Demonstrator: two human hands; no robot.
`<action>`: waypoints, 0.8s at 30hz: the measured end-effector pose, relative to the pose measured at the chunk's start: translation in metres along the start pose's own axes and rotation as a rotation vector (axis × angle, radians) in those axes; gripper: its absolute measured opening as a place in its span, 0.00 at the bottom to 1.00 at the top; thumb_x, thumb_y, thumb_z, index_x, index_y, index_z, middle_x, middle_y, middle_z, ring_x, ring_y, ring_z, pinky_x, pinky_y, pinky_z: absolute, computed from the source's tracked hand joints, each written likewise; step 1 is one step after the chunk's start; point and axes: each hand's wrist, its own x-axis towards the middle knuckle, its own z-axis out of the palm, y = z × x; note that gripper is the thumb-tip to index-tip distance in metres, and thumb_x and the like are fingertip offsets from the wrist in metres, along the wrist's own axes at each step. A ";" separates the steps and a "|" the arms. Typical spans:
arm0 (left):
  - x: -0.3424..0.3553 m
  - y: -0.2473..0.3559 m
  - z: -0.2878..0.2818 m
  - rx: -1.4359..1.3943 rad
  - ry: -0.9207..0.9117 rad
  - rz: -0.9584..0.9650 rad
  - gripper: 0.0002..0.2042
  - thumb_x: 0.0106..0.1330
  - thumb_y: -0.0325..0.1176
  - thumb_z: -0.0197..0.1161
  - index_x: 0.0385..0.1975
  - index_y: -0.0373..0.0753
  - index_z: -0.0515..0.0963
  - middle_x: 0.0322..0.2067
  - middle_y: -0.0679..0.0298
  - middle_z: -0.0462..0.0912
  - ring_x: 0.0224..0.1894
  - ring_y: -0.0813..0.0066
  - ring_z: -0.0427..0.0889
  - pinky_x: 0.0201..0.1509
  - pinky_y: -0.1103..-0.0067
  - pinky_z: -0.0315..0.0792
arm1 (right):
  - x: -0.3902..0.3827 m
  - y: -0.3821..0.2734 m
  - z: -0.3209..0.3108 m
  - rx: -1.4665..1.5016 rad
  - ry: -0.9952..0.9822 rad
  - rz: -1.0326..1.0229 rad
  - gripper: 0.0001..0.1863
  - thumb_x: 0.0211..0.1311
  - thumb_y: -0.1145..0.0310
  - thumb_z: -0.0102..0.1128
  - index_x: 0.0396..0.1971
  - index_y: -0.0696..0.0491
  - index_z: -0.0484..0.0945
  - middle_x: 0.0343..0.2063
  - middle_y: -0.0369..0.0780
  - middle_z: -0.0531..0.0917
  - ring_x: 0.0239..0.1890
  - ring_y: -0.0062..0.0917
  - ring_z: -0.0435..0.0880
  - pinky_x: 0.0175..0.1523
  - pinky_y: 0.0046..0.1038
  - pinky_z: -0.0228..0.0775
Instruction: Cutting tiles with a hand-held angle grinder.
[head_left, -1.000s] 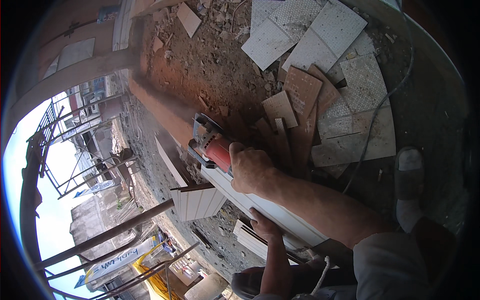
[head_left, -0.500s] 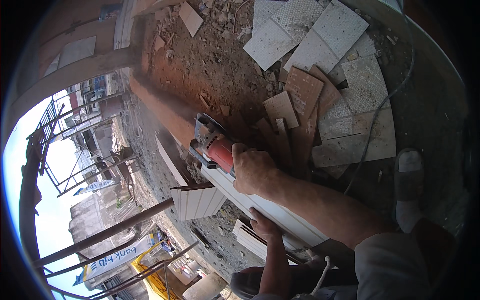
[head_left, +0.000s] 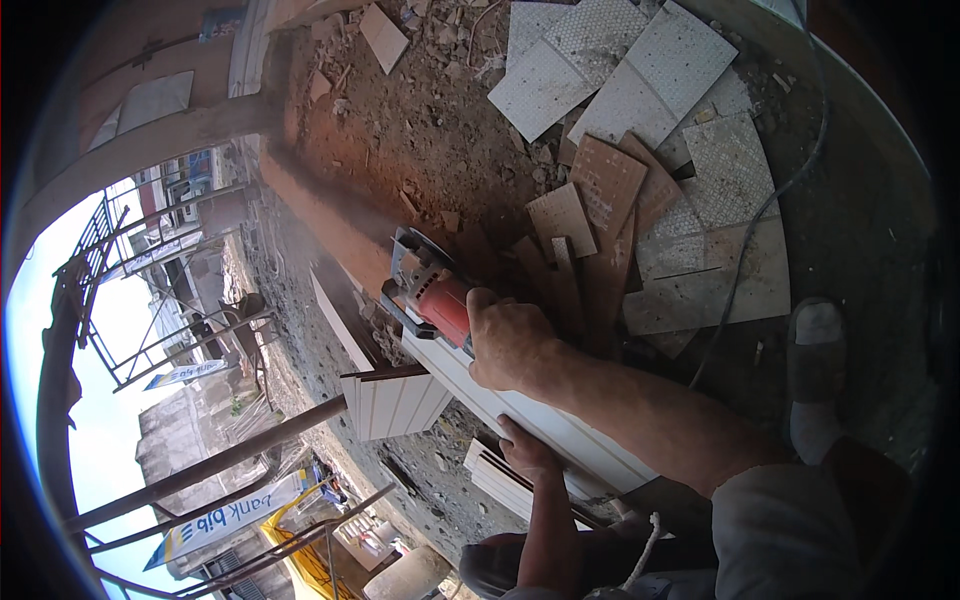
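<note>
My right hand (head_left: 507,340) is wrapped round the red body of a handheld tile saw (head_left: 440,305). Its metal base plate rests at the far end of a long white tile (head_left: 570,436) with faint stripes; the blade's contact with the tile is hidden. Lower down, my left hand (head_left: 528,450) grips the near-left edge of that tile, one finger lying on its face. A dark dust plume (head_left: 340,190) streams away from the saw toward the upper left.
Whole and broken tiles (head_left: 650,80) lie at the upper right, brown pieces (head_left: 610,180) beside the saw. A power cord (head_left: 745,265) runs down the right, near a foot (head_left: 818,340). More striped tiles (head_left: 400,405) lie left; a metal pole (head_left: 250,450) crosses there.
Almost nothing differs. The saw and my right hand have shifted very slightly, and the dust plume has changed shape. My left hand stays in place on the tile.
</note>
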 end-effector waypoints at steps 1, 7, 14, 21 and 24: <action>0.003 -0.002 0.000 -0.017 -0.006 -0.008 0.40 0.67 0.65 0.46 0.39 0.20 0.74 0.37 0.40 0.81 0.40 0.49 0.82 0.47 0.63 0.74 | 0.000 0.000 0.000 0.000 -0.001 -0.001 0.36 0.44 0.65 0.67 0.49 0.69 0.61 0.37 0.57 0.81 0.42 0.43 0.85 0.48 0.35 0.79; -0.003 0.005 0.001 -0.080 -0.009 -0.003 0.40 0.67 0.64 0.46 0.39 0.20 0.74 0.37 0.40 0.81 0.39 0.50 0.82 0.46 0.63 0.74 | -0.001 0.002 0.001 0.002 0.023 -0.019 0.35 0.44 0.65 0.66 0.48 0.69 0.61 0.36 0.57 0.81 0.41 0.43 0.85 0.47 0.35 0.79; -0.002 0.003 0.001 -0.070 -0.014 -0.011 0.40 0.67 0.65 0.46 0.39 0.20 0.74 0.37 0.40 0.81 0.40 0.49 0.81 0.48 0.63 0.74 | -0.003 0.002 0.001 -0.019 0.001 -0.020 0.35 0.45 0.65 0.66 0.49 0.69 0.61 0.36 0.56 0.81 0.41 0.42 0.85 0.46 0.35 0.80; -0.003 0.004 -0.001 -0.042 -0.013 -0.021 0.40 0.66 0.65 0.46 0.40 0.20 0.73 0.38 0.39 0.80 0.41 0.49 0.81 0.49 0.63 0.73 | -0.006 -0.001 -0.001 -0.031 -0.015 0.014 0.37 0.45 0.64 0.68 0.50 0.70 0.60 0.37 0.57 0.81 0.41 0.41 0.85 0.46 0.34 0.80; -0.002 0.008 -0.003 -0.012 0.015 -0.021 0.40 0.66 0.66 0.45 0.40 0.20 0.74 0.39 0.38 0.80 0.41 0.48 0.81 0.49 0.62 0.73 | -0.002 -0.006 0.007 -0.045 0.038 0.018 0.37 0.44 0.64 0.68 0.50 0.70 0.61 0.37 0.56 0.80 0.39 0.39 0.85 0.44 0.31 0.81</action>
